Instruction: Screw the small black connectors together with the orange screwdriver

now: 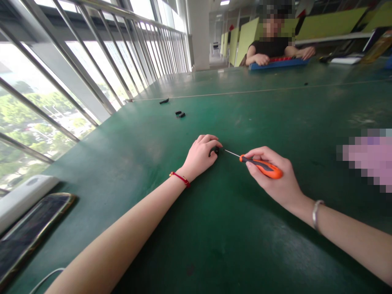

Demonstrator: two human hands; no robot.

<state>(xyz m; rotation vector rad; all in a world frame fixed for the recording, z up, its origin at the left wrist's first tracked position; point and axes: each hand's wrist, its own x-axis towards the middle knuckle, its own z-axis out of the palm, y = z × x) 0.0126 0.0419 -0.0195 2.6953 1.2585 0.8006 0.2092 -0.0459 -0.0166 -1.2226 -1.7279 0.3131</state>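
Near the middle of the green table, my left hand (202,150) rests with its thumb and fingers closed around a small black part (216,150). Most of that part is hidden by the fingers, and I cannot tell its kind. My right hand (275,173) grips a screwdriver (266,167) with an orange and dark grey handle. Its thin metal shaft points left, and the dark tip lies just right of my left fingertips, seemingly a little apart from the black part.
Small black pieces (180,114) lie farther back on the green table (245,118), with another black piece (164,101) beyond. A phone (36,232) and a white power strip-like bar (27,196) sit at left beside the railing (107,49). Across the table, a person holds a blue tray (280,63).
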